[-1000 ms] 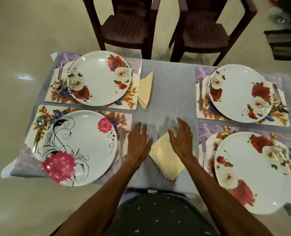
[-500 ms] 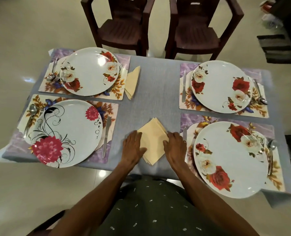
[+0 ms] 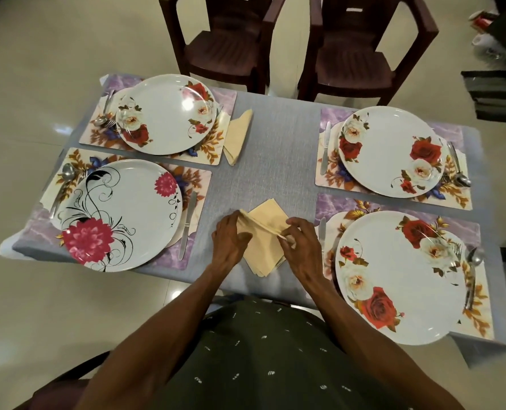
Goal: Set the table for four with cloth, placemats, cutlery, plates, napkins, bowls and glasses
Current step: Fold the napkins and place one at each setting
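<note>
I had my left hand and right hand both pinched on the top napkin of the yellow stack, lying on the grey cloth between the two near plates.

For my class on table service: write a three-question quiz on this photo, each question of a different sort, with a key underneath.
1. True or false: every plate has the same flower pattern.
2. Multiple choice: where does the folded napkin already put out lie? A) beside the far-left plate; B) on the near-right plate; C) on a chair.
3. Short answer: what are the left hand and right hand doing?

Key
1. False: the near-left plate has pink flowers with black swirls; the others have red and white roses.
2. A.
3. Both pinch the top napkin of the stack between the near placemats, lifting a fold.
</note>
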